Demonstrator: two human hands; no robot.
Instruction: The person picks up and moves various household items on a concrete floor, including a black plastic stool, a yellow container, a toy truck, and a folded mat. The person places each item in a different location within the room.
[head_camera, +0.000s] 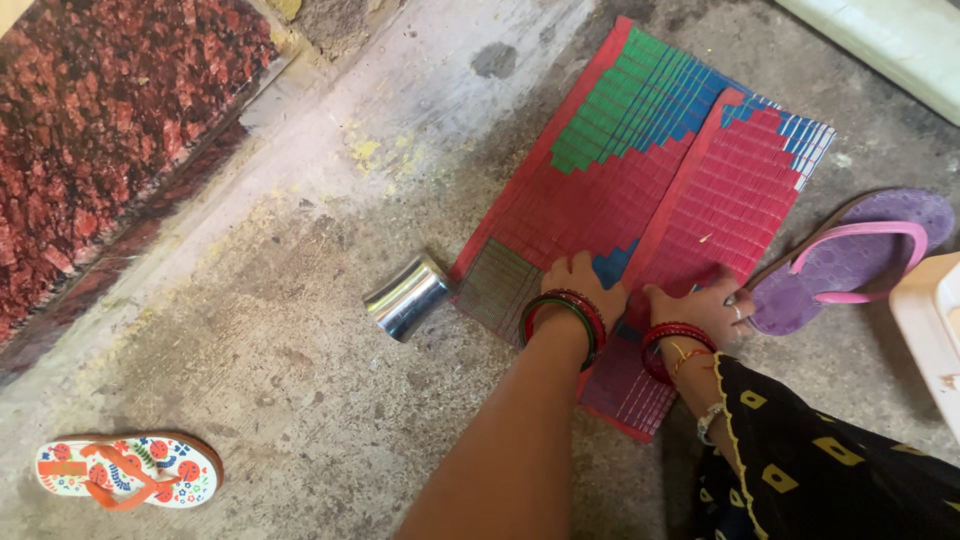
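Note:
A folded woven mat (640, 160), red with green and blue stepped patterns, lies on the concrete floor. My left hand (580, 287), with red and green bangles at the wrist, rests on the mat's near part with fingers curled onto a fold. Close on its right, my right hand (703, 307), also bangled and with a black yellow-patterned sleeve behind it, grips the mat's overlapping red layer. Both hands touch the mat a short way apart.
A steel tumbler (405, 296) lies on its side just left of the mat. A purple and pink flip-flop (850, 255) sits to the right, a small colourful sandal (125, 470) at bottom left. A white plastic object (930, 325) is at the right edge, a red granite slab (90, 130) at top left.

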